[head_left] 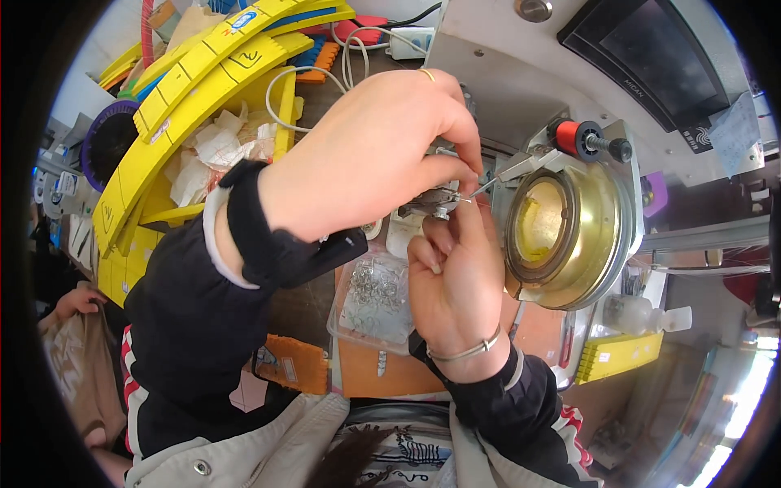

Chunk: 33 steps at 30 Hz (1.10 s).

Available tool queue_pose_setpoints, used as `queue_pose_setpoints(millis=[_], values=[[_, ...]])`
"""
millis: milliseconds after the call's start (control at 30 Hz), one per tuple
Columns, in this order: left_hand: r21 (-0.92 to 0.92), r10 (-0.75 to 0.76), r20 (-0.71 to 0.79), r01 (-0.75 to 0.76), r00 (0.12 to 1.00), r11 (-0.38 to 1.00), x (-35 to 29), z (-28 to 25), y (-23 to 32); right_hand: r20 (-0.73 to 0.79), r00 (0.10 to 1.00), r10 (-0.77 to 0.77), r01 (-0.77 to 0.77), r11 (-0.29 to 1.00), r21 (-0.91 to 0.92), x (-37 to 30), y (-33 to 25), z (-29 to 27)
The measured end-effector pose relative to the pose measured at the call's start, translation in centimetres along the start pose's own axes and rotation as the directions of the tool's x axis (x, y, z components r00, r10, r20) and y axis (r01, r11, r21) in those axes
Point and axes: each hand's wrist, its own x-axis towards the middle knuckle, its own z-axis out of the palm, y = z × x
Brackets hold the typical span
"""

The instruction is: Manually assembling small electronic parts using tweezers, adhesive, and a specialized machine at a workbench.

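My left hand (382, 146) reaches across from the left with thumb and index finger pinched together. Directly below that pinch, the raised finger of my right hand (464, 276) touches the same spot, its other fingers curled in. Between the fingertips and a small dark metal clamp (437, 199) is a tiny shiny piece, too small to name. From the right, a thin metal needle-like rod (484, 189) points at this spot. Whatever either hand pinches is mostly hidden by the fingers. A clear plastic box (338, 325) of small wire-like metal parts stands left of my right wrist.
Close on the right is a machine with a round brass-coloured drum (582, 232), a red spool (579, 138) and a dark screen (647, 61). Curved yellow strips (195, 85) lean over a yellow bin (285, 106) at the left. Another person's hand (79, 301) shows at the far left.
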Motion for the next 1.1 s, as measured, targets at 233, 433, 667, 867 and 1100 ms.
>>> queue_pose_setpoints(millis=[233, 433, 667, 867, 1100], values=[[0.295, 0.233, -0.223, -0.162, 0.946, 0.942, -5.5, -1.5, 4.3, 0.13, 0.981, 0.147, -0.154, 0.987, 0.04, -4.5, -0.8, -1.7], [0.291, 0.492, -0.167, -0.434, 0.855, 0.853, -9.0, 1.8, 4.5, 0.247, 0.958, 0.144, -0.134, 0.989, -0.056, -4.5, -0.7, -2.0], [0.513, 0.172, -0.262, -0.014, 0.95, 0.858, -7.7, -4.0, 5.3, 0.067, 0.982, 0.176, -0.176, 0.984, -0.004, -3.0, -0.3, -2.7], [0.092, -0.575, -0.276, 0.617, 0.77, 0.782, -10.1, -11.8, -0.8, 0.128, 0.967, 0.22, -0.223, 0.975, 0.003, -3.7, -0.7, -2.9], [0.312, -0.461, -0.298, 0.542, 0.836, 0.78, -13.7, -15.1, 3.4, 0.036, 0.975, 0.221, -0.22, 0.975, -0.032, -3.8, -1.4, -3.1]])
